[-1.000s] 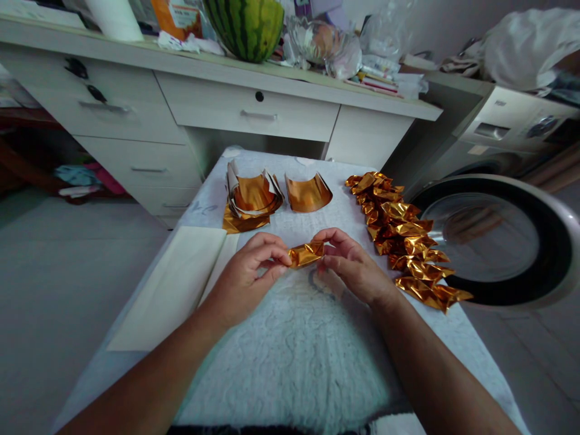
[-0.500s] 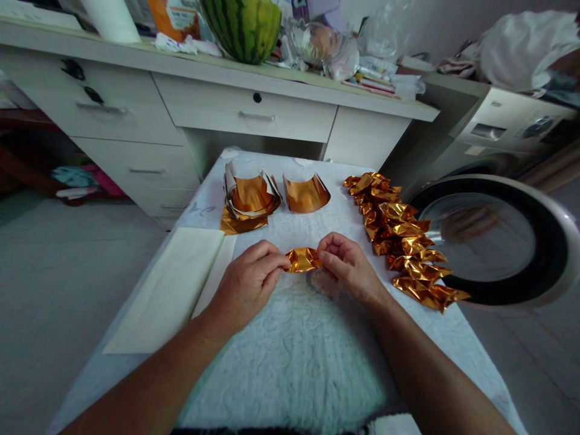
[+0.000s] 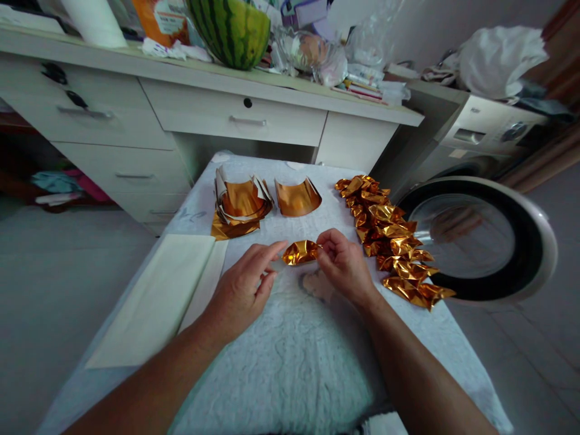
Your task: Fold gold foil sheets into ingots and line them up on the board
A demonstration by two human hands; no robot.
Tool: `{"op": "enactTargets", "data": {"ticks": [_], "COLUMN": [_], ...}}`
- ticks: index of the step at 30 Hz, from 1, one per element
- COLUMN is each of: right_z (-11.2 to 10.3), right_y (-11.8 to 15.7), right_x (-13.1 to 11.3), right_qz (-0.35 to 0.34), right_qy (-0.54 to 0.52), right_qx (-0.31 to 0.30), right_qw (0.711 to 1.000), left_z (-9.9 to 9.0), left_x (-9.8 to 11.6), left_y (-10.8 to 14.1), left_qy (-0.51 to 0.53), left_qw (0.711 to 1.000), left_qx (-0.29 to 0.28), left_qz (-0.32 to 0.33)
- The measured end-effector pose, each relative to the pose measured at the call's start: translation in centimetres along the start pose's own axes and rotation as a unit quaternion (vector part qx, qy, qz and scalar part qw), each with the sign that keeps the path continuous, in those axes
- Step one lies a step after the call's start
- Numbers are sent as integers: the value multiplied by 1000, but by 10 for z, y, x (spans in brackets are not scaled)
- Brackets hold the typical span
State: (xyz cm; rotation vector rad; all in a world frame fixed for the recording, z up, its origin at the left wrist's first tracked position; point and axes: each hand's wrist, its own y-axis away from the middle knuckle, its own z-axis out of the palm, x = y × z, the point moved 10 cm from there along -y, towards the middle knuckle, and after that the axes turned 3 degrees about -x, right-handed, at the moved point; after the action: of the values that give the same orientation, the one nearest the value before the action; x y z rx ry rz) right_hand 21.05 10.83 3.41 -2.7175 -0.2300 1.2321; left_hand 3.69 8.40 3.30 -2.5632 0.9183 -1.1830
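Observation:
My right hand pinches the right end of a folded gold foil piece over the middle of the cloth-covered table. Just left of the foil, my left hand has thumb and fingers apart and holds nothing. Beyond the hands lie a stack of curved gold sheets and, to its right, a single curved gold sheet. A row of several folded gold pieces runs along the table's right side.
Pale paper sheets lie on the table's left. Behind stands a white counter with a cut watermelon and plastic bags. A washing machine's round door hangs open at the right.
My left fingers have let go of the foil's left end and spread apart. My right hand still grips the other end. The whole view has shifted slightly.

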Motion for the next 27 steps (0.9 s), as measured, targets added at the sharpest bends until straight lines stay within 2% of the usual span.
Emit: {"op": "enactTargets", "data": {"ticks": [6, 11, 14, 16, 20, 27], "right_z": [-52, -124, -163, -183, -208, -219], "right_y": [-3, 7, 12, 11, 2, -9], "right_x": [2, 9, 20, 29, 50, 76], "right_qz": [-9, 14, 49, 67, 104, 91], "right_qy": [92, 137, 173, 201, 266, 335], "right_qx": [127, 269, 326, 339, 324, 266], "right_qw": [988, 953, 928, 917, 902, 899], "left_z": [4, 8, 10, 12, 14, 14], "left_x": [-3, -7, -9, -11, -15, -13], "left_y": [-1, 0, 0, 1, 2, 1], "left_qy": [3, 1, -1, -4, -7, 1], "left_qw": [1000, 999, 999, 999, 998, 997], "left_qx": [-5, -17, -26, -33, -42, -49], "left_qz": [-18, -30, -34, -37, -47, -52]}}
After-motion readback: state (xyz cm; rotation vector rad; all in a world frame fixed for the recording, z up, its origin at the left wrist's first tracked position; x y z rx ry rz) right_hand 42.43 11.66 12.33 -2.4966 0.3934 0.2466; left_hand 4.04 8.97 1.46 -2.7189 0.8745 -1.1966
